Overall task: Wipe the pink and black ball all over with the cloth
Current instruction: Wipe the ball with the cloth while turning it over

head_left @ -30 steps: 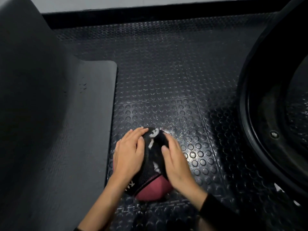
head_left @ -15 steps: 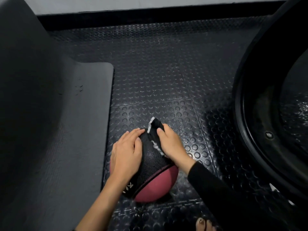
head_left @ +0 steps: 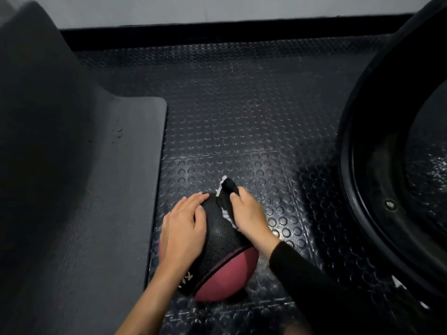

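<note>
The pink and black ball (head_left: 225, 267) rests on the studded rubber floor near the bottom centre. My left hand (head_left: 183, 228) lies flat on the ball's left upper side, fingers spread over its black panel. My right hand (head_left: 249, 216) presses a dark cloth with a white edge (head_left: 226, 197) against the ball's far right side; the cloth's tip sticks up past my fingers. The ball's underside and left flank are hidden.
A grey foam mat (head_left: 96, 213) lies to the left, its edge touching the ball's side, with a dark padded shape (head_left: 29, 105) above it. A large black tyre (head_left: 391, 165) fills the right. A wall and black skirting (head_left: 217, 30) run along the back.
My right hand has slid with the cloth from the ball's top toward its far right side. The left hand keeps its place on the ball.
</note>
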The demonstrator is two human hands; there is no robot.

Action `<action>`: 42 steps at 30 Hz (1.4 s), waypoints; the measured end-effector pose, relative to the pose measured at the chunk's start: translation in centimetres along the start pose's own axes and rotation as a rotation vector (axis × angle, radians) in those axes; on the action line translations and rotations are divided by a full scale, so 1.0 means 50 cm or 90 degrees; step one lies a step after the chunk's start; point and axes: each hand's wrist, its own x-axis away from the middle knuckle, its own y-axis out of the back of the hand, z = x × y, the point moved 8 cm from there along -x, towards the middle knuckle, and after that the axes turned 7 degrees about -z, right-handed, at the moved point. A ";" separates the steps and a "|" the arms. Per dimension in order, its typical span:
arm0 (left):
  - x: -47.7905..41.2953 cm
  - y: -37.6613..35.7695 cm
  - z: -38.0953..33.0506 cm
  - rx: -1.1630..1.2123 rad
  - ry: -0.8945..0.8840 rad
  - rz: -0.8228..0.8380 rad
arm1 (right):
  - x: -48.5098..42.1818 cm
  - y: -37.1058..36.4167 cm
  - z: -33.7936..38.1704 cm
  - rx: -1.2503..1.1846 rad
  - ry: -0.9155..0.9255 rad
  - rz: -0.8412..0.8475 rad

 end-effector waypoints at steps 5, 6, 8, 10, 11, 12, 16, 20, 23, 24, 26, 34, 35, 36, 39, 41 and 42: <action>-0.006 0.014 0.017 0.046 0.010 -0.003 | 0.201 -0.014 0.052 0.011 0.289 -0.055; -0.003 0.014 0.018 0.054 0.002 -0.001 | 0.194 -0.012 0.038 -0.018 0.263 -0.047; 0.003 0.015 0.017 0.051 -0.010 -0.004 | 0.130 0.007 -0.012 -0.117 0.113 -0.071; 0.008 0.013 0.016 0.046 -0.003 -0.009 | 0.062 0.013 -0.073 -0.192 -0.070 -0.052; 0.009 0.011 0.015 0.043 -0.003 -0.007 | 0.040 0.000 -0.111 -0.238 -0.164 -0.012; 0.009 0.008 0.014 0.038 -0.004 -0.005 | 0.028 -0.017 -0.150 -0.300 -0.255 0.030; 0.020 0.014 0.015 0.045 -0.018 -0.001 | 0.059 -0.077 -0.220 -0.513 -0.528 0.116; 0.017 0.033 0.030 0.107 0.010 -0.008 | 0.082 -0.061 -0.189 -0.532 -0.515 0.094; 0.013 0.027 0.061 0.226 0.067 0.013 | 0.085 0.000 -0.159 -0.457 -0.414 0.041; 0.015 0.018 0.069 0.266 0.086 0.022 | 0.087 0.029 -0.142 -0.396 -0.351 0.018; 0.019 0.002 0.069 0.295 0.122 0.035 | 0.095 0.091 -0.096 -0.207 -0.194 -0.036; 0.057 -0.022 -0.034 -0.014 0.063 0.050 | 0.185 0.052 0.009 0.123 0.185 -0.120; 0.060 -0.017 -0.031 -0.015 0.056 0.027 | 0.208 0.039 0.027 0.130 0.249 -0.123; 0.059 -0.018 -0.023 -0.011 0.049 0.023 | 0.225 0.027 0.041 0.145 0.308 -0.105; 0.042 -0.016 -0.016 0.012 0.013 0.020 | 0.168 0.024 0.062 0.132 0.336 -0.045; 0.041 -0.017 -0.019 0.022 0.000 0.012 | 0.068 0.037 0.043 0.100 0.193 -0.030; 0.042 -0.018 -0.022 0.021 0.001 0.009 | 0.024 0.045 0.025 0.066 0.095 -0.019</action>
